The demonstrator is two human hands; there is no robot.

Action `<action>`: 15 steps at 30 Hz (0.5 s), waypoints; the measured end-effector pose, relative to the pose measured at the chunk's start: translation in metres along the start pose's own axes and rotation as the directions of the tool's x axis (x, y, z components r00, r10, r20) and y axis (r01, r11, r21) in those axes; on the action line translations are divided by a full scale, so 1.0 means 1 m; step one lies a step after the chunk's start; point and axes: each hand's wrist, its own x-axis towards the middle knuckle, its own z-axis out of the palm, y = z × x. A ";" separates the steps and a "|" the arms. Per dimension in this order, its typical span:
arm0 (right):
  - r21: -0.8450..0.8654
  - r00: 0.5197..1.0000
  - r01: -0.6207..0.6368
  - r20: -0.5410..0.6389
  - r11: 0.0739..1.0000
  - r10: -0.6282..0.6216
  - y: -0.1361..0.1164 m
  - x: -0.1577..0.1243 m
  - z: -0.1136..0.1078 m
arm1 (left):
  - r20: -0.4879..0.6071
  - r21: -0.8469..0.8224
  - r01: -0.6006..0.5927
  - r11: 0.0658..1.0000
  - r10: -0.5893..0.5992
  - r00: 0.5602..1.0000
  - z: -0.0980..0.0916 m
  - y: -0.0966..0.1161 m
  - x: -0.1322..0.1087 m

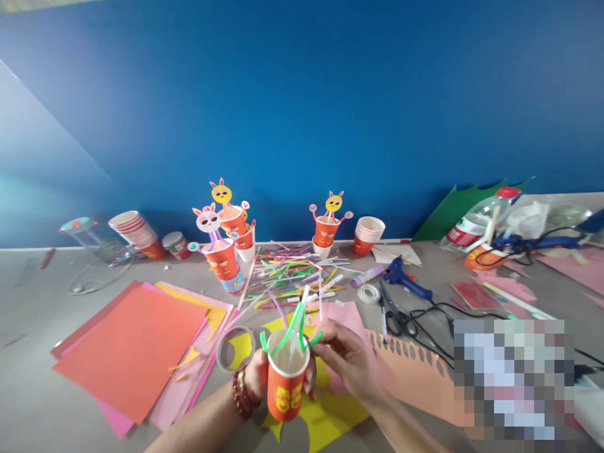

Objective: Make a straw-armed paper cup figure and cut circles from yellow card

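My left hand (256,376) is wrapped round an orange-red paper cup (284,402) with yellow lettering, held upright over yellow paper. Inside the cup stand green drinking straws (286,336) and a whitish straw (306,299). Short green straw ends poke out at both sides near the rim. My right hand (346,355) pinches the green end on the right side between thumb and forefinger. Yellow paper (325,421) with cut-outs lies under the cup, and a roll of clear tape (236,348) rests just left of it.
Orange and pink paper sheets (132,352) lie at left. Behind stand cup figures with animal heads (221,264), loose coloured straws (287,277) and stacked cups (369,236). Scissors (401,321) and a blue glue gun (408,279) with its cable lie right. A blurred patch hides the lower right.
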 end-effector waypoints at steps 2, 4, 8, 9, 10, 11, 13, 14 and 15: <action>0.072 0.998 -0.001 0.055 0.997 -0.003 -0.002 -0.001 0.003 | 0.007 0.020 0.008 1.000 -0.009 1.000 -0.002 -0.001 -0.001; 0.129 0.994 0.008 0.110 0.992 -0.022 -0.004 -0.001 0.006 | 0.013 0.064 0.015 0.998 -0.016 1.000 -0.003 -0.001 -0.001; 0.165 0.988 0.022 0.145 0.986 -0.046 -0.007 0.000 0.009 | 0.007 0.088 0.020 0.996 -0.020 1.000 -0.003 -0.002 -0.001; 0.178 0.988 0.024 0.148 0.984 -0.051 -0.007 0.000 0.009 | 0.002 0.071 0.013 0.997 -0.014 1.000 -0.003 -0.002 -0.001; 0.192 0.986 0.030 0.154 0.981 -0.061 -0.007 0.001 0.009 | 0.003 0.051 0.002 0.999 -0.002 1.000 -0.003 -0.003 -0.001; 0.204 0.984 0.039 0.162 0.978 -0.073 -0.007 0.001 0.009 | 0.009 0.032 -0.015 0.999 0.014 1.000 -0.003 -0.004 0.000; 0.219 0.979 0.058 0.176 0.974 -0.098 -0.007 0.002 0.009 | 0.041 -0.001 -0.050 0.999 0.050 0.998 -0.003 -0.006 0.000; 0.223 0.977 0.064 0.183 0.973 -0.106 -0.007 0.002 0.009 | 0.058 -0.014 -0.064 0.998 0.065 0.996 -0.003 -0.006 0.001; 0.226 0.976 0.063 0.189 0.972 -0.107 -0.007 0.002 0.009 | 0.069 -0.025 -0.072 0.997 0.074 0.995 -0.003 -0.007 0.001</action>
